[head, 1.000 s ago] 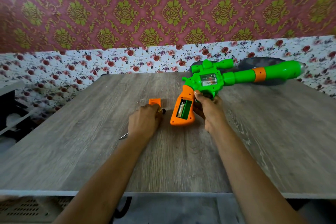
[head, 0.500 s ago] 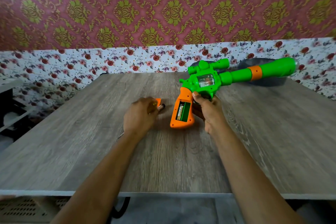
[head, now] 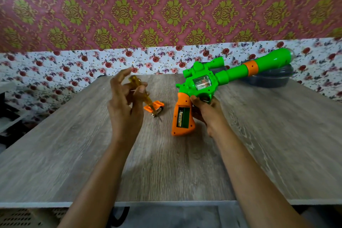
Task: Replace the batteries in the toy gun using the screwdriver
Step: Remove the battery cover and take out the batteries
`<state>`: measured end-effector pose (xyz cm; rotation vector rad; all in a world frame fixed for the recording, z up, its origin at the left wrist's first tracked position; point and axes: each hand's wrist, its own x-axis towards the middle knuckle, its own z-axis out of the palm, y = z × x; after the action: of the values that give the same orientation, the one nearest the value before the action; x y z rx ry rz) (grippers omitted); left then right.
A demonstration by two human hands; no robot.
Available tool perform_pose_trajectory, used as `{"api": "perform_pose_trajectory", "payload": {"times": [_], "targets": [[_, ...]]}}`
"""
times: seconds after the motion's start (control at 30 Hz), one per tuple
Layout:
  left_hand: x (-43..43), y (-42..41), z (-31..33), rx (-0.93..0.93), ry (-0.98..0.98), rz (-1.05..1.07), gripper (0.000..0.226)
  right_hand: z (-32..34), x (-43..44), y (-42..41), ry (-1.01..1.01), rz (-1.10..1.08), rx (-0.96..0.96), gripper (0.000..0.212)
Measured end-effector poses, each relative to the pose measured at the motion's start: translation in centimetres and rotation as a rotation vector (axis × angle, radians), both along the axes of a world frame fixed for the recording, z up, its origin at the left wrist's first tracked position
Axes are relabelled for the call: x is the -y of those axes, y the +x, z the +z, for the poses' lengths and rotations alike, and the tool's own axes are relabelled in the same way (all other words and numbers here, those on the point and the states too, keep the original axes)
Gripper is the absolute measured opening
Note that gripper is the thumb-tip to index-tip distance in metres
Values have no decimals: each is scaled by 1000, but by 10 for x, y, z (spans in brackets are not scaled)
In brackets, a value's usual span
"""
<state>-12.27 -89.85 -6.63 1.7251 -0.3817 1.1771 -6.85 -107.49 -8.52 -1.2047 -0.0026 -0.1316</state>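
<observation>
Only the head view here. The toy gun is propped on the desk on the butt of its orange grip, barrel angling up and away over a dark bowl-ish thing behind it. The right hand has its fingers wrapped round the back of the grip, just under the trigger.

The battery hatch is open. I can see one battery in there, and the slot next to it looks empty. Left of the gun, the orange cover lies on the desk with a loose battery touching it.

The left hand is raised left of the gun, pinching the yellow screwdriver between thumb and fingers, tip down, index finger sticking out straight.

So I'd say we're mid-swap. The next move probably needs the tip worked under that remaining cell to lever it out, with the grip held steady so it doesn't slip.
</observation>
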Motion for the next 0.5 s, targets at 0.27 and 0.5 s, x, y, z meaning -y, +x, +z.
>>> {"api": "perform_pose_trajectory", "payload": {"times": [0.27,0.5], "targets": [[13,-7,-5,45,215,-34,28,-2,4,-2,-1,67,43,31],[15,-9,-6,37,342,-42,34,-4,6,-1,-29,39,30,25]]}}
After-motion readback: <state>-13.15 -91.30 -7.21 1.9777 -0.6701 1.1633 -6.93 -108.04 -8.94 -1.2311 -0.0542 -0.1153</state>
